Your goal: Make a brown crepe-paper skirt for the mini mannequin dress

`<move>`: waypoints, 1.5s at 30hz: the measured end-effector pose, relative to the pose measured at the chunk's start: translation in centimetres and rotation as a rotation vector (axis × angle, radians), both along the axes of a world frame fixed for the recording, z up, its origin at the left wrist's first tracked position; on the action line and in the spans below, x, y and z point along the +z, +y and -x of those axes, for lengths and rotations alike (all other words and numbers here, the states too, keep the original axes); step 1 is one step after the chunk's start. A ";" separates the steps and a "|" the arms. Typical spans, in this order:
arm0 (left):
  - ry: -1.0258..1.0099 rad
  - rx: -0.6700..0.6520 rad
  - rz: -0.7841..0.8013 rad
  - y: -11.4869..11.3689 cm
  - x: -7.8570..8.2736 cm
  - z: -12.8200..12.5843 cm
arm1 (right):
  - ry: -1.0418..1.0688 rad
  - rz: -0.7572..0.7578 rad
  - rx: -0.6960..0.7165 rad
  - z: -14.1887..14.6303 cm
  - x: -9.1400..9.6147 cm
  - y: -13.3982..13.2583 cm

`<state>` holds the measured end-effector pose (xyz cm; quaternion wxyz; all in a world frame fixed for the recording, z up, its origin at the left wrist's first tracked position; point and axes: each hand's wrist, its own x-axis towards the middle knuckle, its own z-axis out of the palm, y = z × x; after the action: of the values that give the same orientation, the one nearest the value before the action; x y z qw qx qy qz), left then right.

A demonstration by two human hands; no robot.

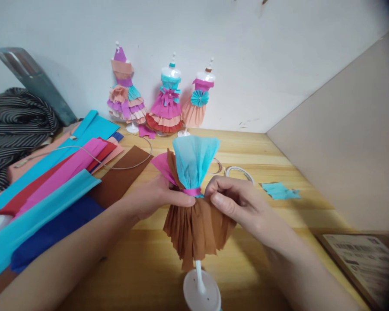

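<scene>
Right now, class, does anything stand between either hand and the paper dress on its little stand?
Nothing visible does. The left hand and the right hand both grip the paper dress at its pink band, between the blue top and the brown skirt.

A light wooden plank desk meets a white wall at the back; its left side is covered by long crepe-paper strips lying side by side and overlapping: cyan, pink, red, dark blue and a brown sheet; a thin grey cable loops across them; a striped black-and-white cloth is heaped at the far left; three small doll stands in layered paper dresses stand upright by the wall, a pink paper scrap just beside them; a thin white ring lies near the middle, a torn cyan scrap to its right; a printed cardboard box sits at the near right corner.
</scene>
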<state>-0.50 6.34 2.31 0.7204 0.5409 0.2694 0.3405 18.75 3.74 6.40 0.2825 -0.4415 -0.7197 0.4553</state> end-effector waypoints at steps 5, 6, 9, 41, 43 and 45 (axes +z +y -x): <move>-0.024 -0.036 0.006 0.1 -1.0 -0.3 | -0.082 -0.042 0.016 -0.4 -1.4 1.4; -0.019 -0.038 0.008 0.1 -1.2 -0.4 | -0.095 -0.034 0.031 -0.4 -1.8 1.7; 0.039 -0.041 0.024 0.1 -1.6 -0.3 | -0.114 0.030 0.065 -0.4 -2.7 2.3; 0.187 -0.035 0.047 0.0 -2.1 -0.5 | -0.010 0.162 0.151 -0.1 -2.8 2.5; 0.186 -0.045 0.021 0.0 -2.1 -0.5 | 0.023 0.189 0.169 -0.2 -2.8 2.5; 0.191 -0.053 -0.002 0.1 -2.1 -0.4 | 0.055 0.222 0.181 -0.2 -2.8 2.5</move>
<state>-0.07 6.44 0.26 0.6995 0.5785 0.3224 0.2686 18.97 6.28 3.56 0.2094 -0.3907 -0.6939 0.5675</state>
